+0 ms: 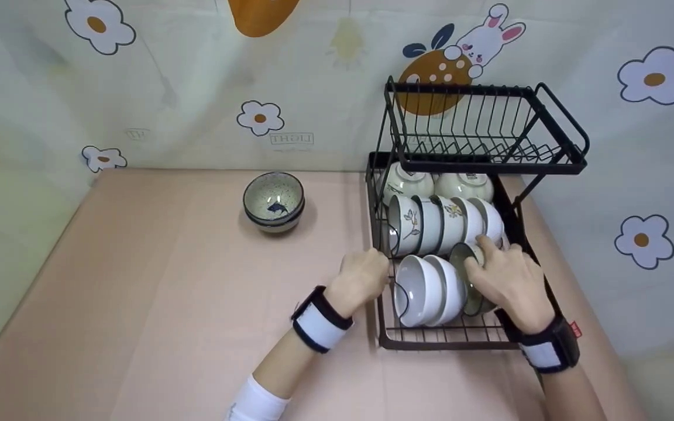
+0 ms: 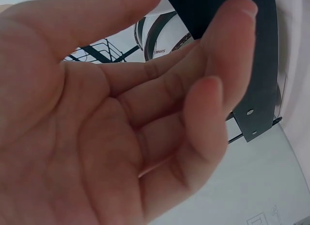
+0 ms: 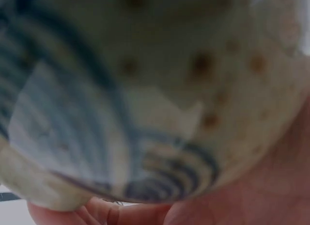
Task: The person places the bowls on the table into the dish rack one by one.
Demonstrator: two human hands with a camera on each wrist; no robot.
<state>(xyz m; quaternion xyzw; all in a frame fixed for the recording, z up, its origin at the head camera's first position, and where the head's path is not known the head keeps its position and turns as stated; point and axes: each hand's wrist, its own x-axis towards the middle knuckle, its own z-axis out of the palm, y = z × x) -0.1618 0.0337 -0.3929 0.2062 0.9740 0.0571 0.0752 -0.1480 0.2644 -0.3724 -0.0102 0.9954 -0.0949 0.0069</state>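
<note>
My right hand (image 1: 511,280) grips a speckled greenish bowl (image 1: 473,295) standing on edge in the front row of the black dish rack (image 1: 448,345). Close up in the right wrist view, that bowl (image 3: 242,123) shows blue curved lines and brown spots, and it hides most of the hand. At the rack's left side, my left hand (image 1: 363,273) holds the side rail with bent fingers. The left wrist view shows these fingers (image 2: 208,118) against the black rail (image 2: 264,55). Two white bowls (image 1: 422,292) stand left of the speckled one.
Behind them is a row of several white bowls (image 1: 435,225), some with leaf prints. Upside-down bowls (image 1: 408,182) sit at the back, beneath the upper wire tier (image 1: 466,161). Two stacked speckled bowls (image 1: 274,202) stand left on the pink tabletop (image 1: 196,292).
</note>
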